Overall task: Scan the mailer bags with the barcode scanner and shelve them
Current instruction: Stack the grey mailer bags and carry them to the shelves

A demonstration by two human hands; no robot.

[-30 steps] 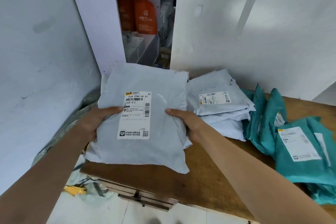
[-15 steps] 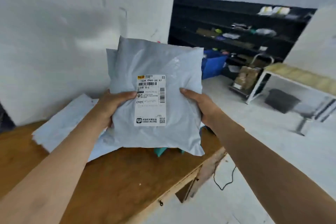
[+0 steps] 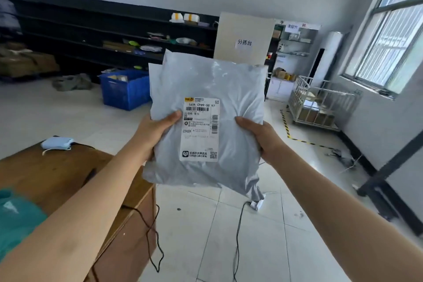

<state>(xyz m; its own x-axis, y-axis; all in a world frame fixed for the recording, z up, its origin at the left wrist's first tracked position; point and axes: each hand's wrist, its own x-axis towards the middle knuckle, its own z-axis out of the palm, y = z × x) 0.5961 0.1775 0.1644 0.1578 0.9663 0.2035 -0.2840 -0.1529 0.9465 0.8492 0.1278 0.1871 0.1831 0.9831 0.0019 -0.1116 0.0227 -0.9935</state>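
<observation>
I grip the grey mailer bag (image 3: 235, 89) by both side edges, left hand (image 3: 155, 130) and right hand (image 3: 261, 137) with thumbs on its face, holding it upright past the wooden table's (image 3: 57, 171) right end, label (image 3: 200, 130) toward me, probably to read where it shelves.

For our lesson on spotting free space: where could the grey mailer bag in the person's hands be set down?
Bare wood on the table lies between the face mask and the teal bags. The top black shelf looks bare left of the white rolls. The middle shelves above the blue crate are crowded.
</observation>
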